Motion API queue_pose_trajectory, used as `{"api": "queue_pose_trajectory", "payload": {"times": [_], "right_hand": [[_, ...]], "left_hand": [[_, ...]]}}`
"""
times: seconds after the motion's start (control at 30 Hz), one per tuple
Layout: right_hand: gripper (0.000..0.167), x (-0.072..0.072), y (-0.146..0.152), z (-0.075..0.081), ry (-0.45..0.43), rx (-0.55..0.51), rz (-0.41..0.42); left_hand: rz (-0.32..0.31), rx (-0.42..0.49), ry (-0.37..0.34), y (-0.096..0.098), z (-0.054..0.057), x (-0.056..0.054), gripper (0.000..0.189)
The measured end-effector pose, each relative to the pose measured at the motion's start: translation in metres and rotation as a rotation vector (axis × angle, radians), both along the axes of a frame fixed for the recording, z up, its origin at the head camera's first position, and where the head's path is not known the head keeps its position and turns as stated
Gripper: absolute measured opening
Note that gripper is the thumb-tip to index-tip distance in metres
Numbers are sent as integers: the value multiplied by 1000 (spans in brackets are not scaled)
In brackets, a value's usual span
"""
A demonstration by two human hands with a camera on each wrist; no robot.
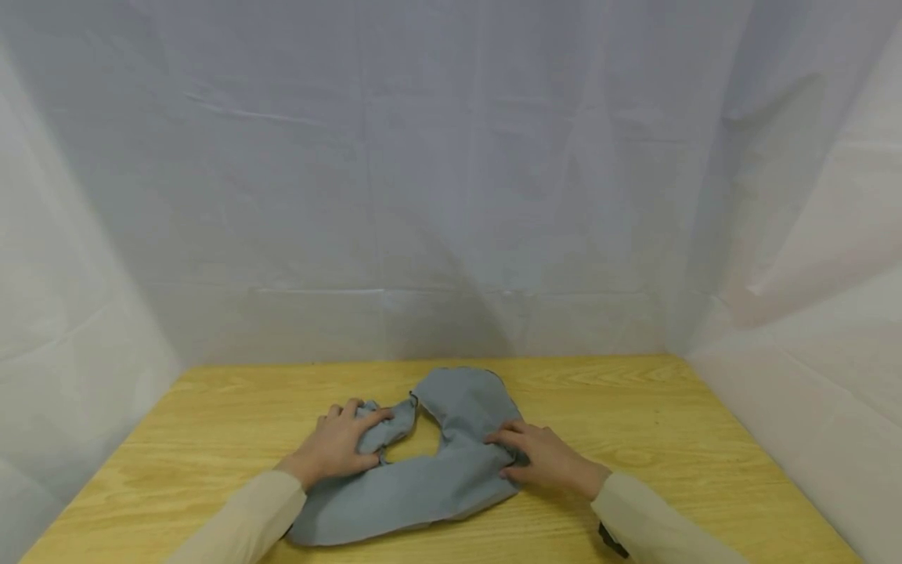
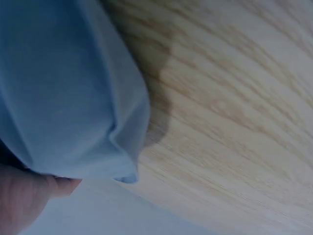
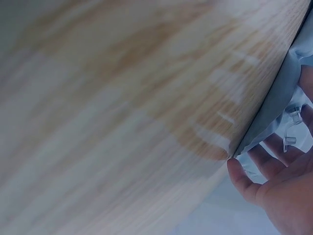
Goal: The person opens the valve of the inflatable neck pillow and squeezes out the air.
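Observation:
A soft grey-blue U-shaped inflatable neck pillow [image 1: 465, 470], limp and wrinkled, lies on the wooden table. My left hand [image 1: 338, 445] grips its crumpled left end, with the thumb toward me and the fingers over the far side. At the pillow's right edge, my right hand [image 1: 546, 457] holds the fabric between thumb and fingers. The right wrist view shows a small clear valve [image 3: 293, 116] by the fingers of that hand. In the left wrist view, a smooth fold of the pillow [image 2: 63, 98] hides most of the left hand.
The wood-grain table [image 1: 655, 415] stretches out on both sides of the pillow. White sheeting [image 1: 437, 196] hangs behind it and at both sides. A small black item [image 1: 611, 540] shows under the right sleeve.

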State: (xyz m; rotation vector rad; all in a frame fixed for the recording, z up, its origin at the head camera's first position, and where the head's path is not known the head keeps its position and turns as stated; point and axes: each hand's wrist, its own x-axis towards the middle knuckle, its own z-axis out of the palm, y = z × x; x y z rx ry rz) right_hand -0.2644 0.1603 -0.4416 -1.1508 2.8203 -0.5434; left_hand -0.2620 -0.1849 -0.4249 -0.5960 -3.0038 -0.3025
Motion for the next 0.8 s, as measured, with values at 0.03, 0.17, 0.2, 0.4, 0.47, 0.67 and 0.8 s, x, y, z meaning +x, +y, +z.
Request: {"api": "queue_pose_trajectory", "payload": {"times": [0.03, 0.17, 0.2, 0.4, 0.47, 0.67, 0.8], "right_hand": [[47, 0, 0, 0, -1, -2, 1], [47, 1, 0, 0, 3, 0, -2], [47, 1, -1, 1, 6, 2, -2], [48, 3, -2, 3, 19, 14, 4], [48, 3, -2, 4, 16, 13, 3], [47, 2, -2, 4, 22, 14, 6], [47, 2, -2, 4, 34, 14, 11]], "left_hand": [[-2, 2, 2, 0, 0, 0, 63], [-14, 25, 9, -1, -1, 2, 63], [-22, 39, 11, -2, -2, 2, 63], [-94, 158, 58, -11, -12, 1, 63], [-117, 200, 64, -15, -14, 2, 63], [-150, 257, 45, -20, -12, 10, 67], [-140, 242, -17, -20, -7, 16, 76]]}}
